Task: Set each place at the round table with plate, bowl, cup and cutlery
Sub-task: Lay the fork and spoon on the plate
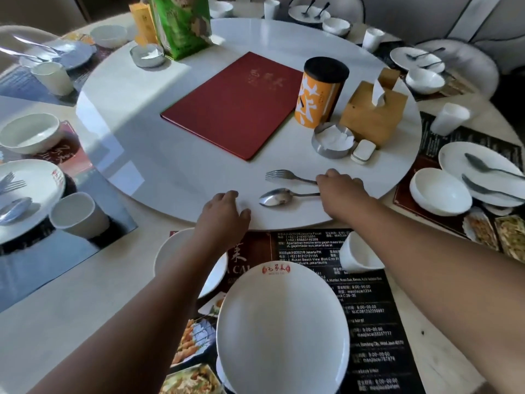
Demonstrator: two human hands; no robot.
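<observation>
In front of me a white plate (281, 331) lies on a dark printed placemat (369, 322). A white bowl (167, 257) sits to its left, partly hidden by my left forearm, and a white cup (355, 258) stands to its right. A fork (284, 175) and a spoon (274, 197) lie on the white turntable (176, 177) near its front edge. My right hand (339, 191) covers both handle ends, fingers curled over them. My left hand (224, 210) rests on the turntable edge just left of the spoon, holding nothing.
On the turntable are a red menu (233, 105), an orange canister (319, 92), a tissue box (373, 113), a steel ashtray (332, 143) and a green bag (181, 24). Set places with plates, bowls, cups and cutlery ring the table, such as a plate (483, 174) at right.
</observation>
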